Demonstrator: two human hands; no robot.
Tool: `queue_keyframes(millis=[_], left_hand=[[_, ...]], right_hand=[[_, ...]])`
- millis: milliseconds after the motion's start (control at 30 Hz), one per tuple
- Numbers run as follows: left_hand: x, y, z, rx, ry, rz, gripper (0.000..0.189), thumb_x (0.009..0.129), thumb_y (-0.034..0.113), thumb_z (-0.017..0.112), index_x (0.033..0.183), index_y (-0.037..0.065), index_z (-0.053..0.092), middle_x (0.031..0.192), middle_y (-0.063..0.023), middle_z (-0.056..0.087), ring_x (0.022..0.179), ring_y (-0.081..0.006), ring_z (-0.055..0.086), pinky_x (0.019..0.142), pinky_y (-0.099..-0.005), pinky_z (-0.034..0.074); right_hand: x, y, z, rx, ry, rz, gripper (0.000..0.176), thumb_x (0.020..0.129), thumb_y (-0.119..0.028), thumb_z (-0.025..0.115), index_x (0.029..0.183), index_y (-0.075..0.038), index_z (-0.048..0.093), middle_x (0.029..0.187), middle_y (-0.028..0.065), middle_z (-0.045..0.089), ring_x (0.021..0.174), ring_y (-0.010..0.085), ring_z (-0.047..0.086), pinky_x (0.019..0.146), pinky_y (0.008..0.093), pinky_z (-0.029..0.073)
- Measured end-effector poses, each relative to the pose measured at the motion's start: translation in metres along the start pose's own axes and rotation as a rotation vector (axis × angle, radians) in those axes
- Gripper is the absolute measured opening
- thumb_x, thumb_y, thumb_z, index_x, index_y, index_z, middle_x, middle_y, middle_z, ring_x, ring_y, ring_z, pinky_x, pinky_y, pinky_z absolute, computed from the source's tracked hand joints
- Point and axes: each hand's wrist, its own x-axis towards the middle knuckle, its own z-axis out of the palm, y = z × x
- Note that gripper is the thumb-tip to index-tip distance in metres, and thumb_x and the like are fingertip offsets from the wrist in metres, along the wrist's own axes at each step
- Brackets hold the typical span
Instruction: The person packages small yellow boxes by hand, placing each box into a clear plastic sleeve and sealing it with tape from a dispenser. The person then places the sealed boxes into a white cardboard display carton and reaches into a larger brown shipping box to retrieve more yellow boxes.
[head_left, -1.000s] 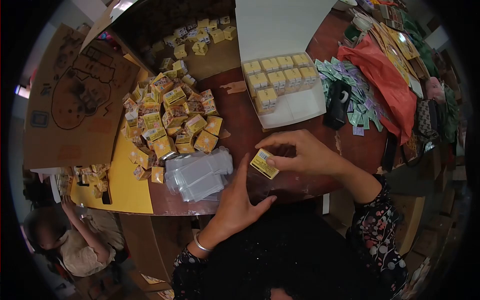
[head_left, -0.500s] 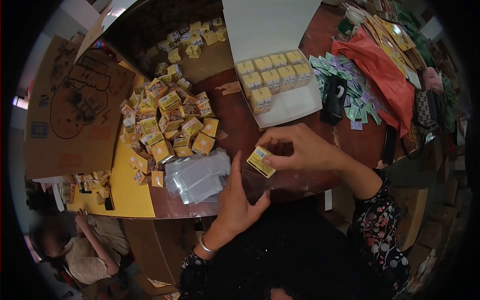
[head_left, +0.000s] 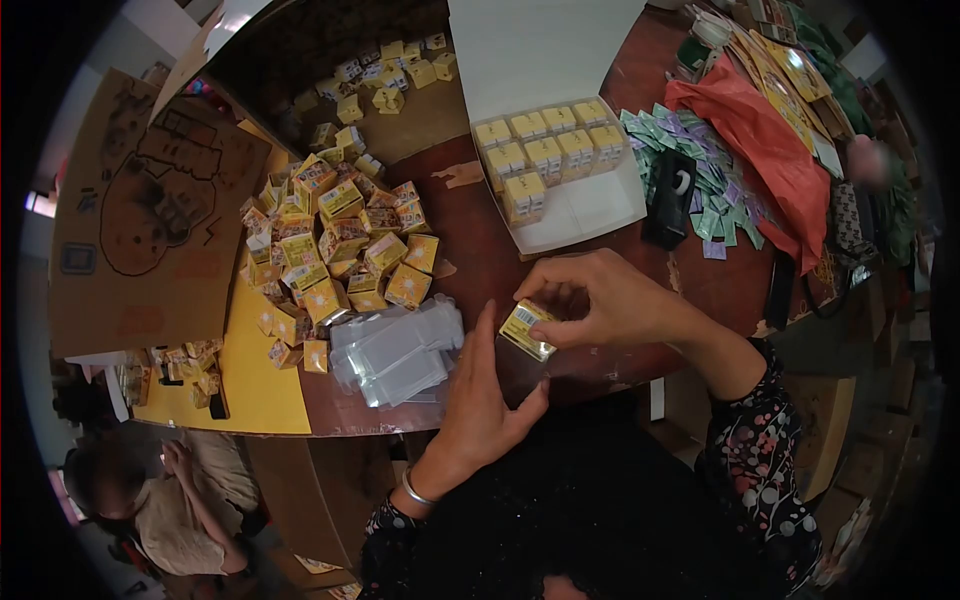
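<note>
Clock positions are being read around the small yellow box point(head_left: 528, 330), with twelve at the top of the view. The right hand point(head_left: 600, 300), approaching from three o'clock, is pinching this box between thumb and fingers, just above the table point(head_left: 480, 210). The box is tilting, and its barcode is showing. The left hand point(head_left: 477, 398), at seven o'clock, is standing open, its thumb spread from its extended fingers. A glossy clear film is faintly showing between the box and that thumb; its outline is too indistinct to tell. A metal bangle point(head_left: 415, 490) is circling the left wrist.

Flat clear plastic sleeves point(head_left: 400, 360) are lying stacked at nine o'clock, near the left hand. A heap of yellow boxes point(head_left: 345, 235) is sitting at ten o'clock. At eleven, a cardboard carton point(head_left: 420, 120) is holding more small boxes. Just past twelve, a white box point(head_left: 580, 215) is standing open, carrying rows of yellow packs point(head_left: 543, 155). Between one and two, a black object point(head_left: 670, 200) is resting beside green and purple packets point(head_left: 715, 205). A red bag point(head_left: 750, 135) is lying beyond them. At eight o'clock, another person point(head_left: 185, 510) is sitting.
</note>
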Motion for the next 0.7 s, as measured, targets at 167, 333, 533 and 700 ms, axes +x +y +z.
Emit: queue_keyframes(millis=[167, 333, 533, 700], left_hand=[[0.000, 0.003, 0.003, 0.028, 0.024, 0.019, 0.099, 0.084, 0.015, 0.078, 0.159, -0.005, 0.017, 0.142, -0.0296, 0.046, 0.131, -0.0446, 0.051, 0.109, -0.0468, 0.043], [0.000, -0.001, 0.005, 0.155, 0.106, 0.155, 0.106, 0.078, 0.010, 0.081, 0.158, -0.009, 0.014, 0.136, -0.0311, 0.047, 0.123, -0.0467, 0.051, 0.105, -0.0497, 0.044], [-0.004, 0.004, 0.006, 0.233, 0.132, 0.184, 0.108, 0.075, 0.008, 0.082, 0.156, -0.013, 0.013, 0.138, -0.0334, 0.044, 0.122, -0.0483, 0.050, 0.104, -0.0512, 0.045], [-0.004, 0.003, 0.007, 0.276, 0.149, 0.216, 0.109, 0.075, 0.007, 0.083, 0.156, -0.013, 0.014, 0.139, -0.0335, 0.043, 0.123, -0.0485, 0.050, 0.104, -0.0513, 0.045]], right_hand=[[0.000, 0.005, -0.004, -0.021, -0.034, -0.092, 0.038, 0.086, -0.025, 0.081, 0.116, -0.005, 0.071, 0.091, 0.0073, 0.072, 0.079, 0.0162, 0.069, 0.073, 0.0296, 0.057], [0.003, 0.017, -0.005, 0.031, -0.054, -0.259, 0.042, 0.083, -0.019, 0.083, 0.120, -0.005, 0.070, 0.105, 0.0095, 0.070, 0.090, 0.0185, 0.071, 0.077, 0.0309, 0.060], [0.002, 0.018, -0.002, 0.001, -0.064, -0.298, 0.041, 0.084, -0.019, 0.083, 0.121, -0.008, 0.070, 0.107, 0.0085, 0.069, 0.092, 0.0204, 0.071, 0.077, 0.0317, 0.060], [-0.003, 0.013, -0.001, -0.090, -0.056, -0.335, 0.045, 0.084, -0.019, 0.082, 0.125, -0.008, 0.069, 0.112, 0.0087, 0.070, 0.094, 0.0224, 0.071, 0.080, 0.0327, 0.060]])
